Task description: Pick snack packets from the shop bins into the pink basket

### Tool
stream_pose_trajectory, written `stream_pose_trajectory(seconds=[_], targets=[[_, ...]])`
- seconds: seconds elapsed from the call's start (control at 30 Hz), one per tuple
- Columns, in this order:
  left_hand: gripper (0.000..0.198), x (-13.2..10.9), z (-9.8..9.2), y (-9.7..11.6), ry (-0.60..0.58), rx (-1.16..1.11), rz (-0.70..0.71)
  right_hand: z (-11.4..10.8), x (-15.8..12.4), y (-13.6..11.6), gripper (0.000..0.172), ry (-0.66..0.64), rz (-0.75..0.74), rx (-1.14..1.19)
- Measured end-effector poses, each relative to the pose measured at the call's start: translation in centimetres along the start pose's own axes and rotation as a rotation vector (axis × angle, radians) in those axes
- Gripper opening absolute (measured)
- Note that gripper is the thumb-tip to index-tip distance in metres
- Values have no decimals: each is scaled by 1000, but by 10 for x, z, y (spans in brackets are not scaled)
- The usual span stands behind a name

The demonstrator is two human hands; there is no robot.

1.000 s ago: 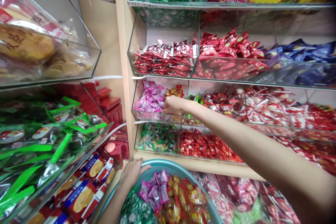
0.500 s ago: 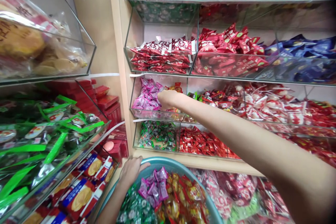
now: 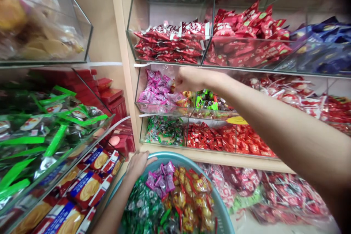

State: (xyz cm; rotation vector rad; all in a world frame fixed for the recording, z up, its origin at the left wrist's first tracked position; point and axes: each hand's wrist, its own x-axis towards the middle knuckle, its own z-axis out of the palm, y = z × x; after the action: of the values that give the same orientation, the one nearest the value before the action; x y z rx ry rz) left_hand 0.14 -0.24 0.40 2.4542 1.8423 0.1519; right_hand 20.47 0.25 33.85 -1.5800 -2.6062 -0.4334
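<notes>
My left hand (image 3: pixel 138 166) grips the rim of a teal plastic basket (image 3: pixel 221 193) at the lower middle, thumb lying along the edge. Inside the basket are purple-wrapped candies (image 3: pixel 161 179), green-wrapped candies (image 3: pixel 142 208) and gold-and-red wrapped candies (image 3: pixel 189 204). Stretched out to the shelf, my right hand (image 3: pixel 189 79) is closed at the right side of a clear bin of purple-wrapped candies (image 3: pixel 155 89). Its fingers are curled, and what they hold is hidden. Some gold-wrapped candies (image 3: pixel 188 98) show just below that hand.
Clear bins above hold red packets (image 3: pixel 170 44) and blue packets (image 3: pixel 326 47). Lower bins hold small green candies (image 3: pixel 166 131) and red candies (image 3: pixel 204 137). Green-edged packets (image 3: pixel 55 117) and biscuit packs (image 3: pixel 85 190) fill the left shelves. Bagged sweets (image 3: pixel 290 193) lie lower right.
My right hand has risen and drawn slightly right from the purple candies, its fingers more tightly curled. My left hand stays on the basket rim. The view has tilted downward.
</notes>
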Motion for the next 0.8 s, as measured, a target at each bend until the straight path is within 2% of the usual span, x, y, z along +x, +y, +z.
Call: stream_pose_trajectory(seconds=[0.1,0.17,0.23,0.3,0.4,0.47,0.57,0.67,0.8], targets=[[59,1,0,1,-7,6,-3,2,-35,12,21,119,-64,180],[61,1,0,0,-6,13,10,16,-62,10,24,151,-103,281],[63,1,1,0,-1,19,21,41,-84,0,25,129,-139,380],[63,1,2,0,-1,13,22,79,-97,-16,25,62,-186,480],[63,0,2,0,-1,-2,9,148,-98,-44,22,-86,-216,577],[62,0,2,0,2,-3,5,192,-92,-60,16,-186,-144,556],[62,0,3,0,15,9,16,240,-81,-76,13,-300,-60,530],[60,1,4,-1,18,11,22,263,-75,-85,13,-323,-20,501],[54,1,5,-2,16,16,24,270,-76,-89,17,-295,43,446]])
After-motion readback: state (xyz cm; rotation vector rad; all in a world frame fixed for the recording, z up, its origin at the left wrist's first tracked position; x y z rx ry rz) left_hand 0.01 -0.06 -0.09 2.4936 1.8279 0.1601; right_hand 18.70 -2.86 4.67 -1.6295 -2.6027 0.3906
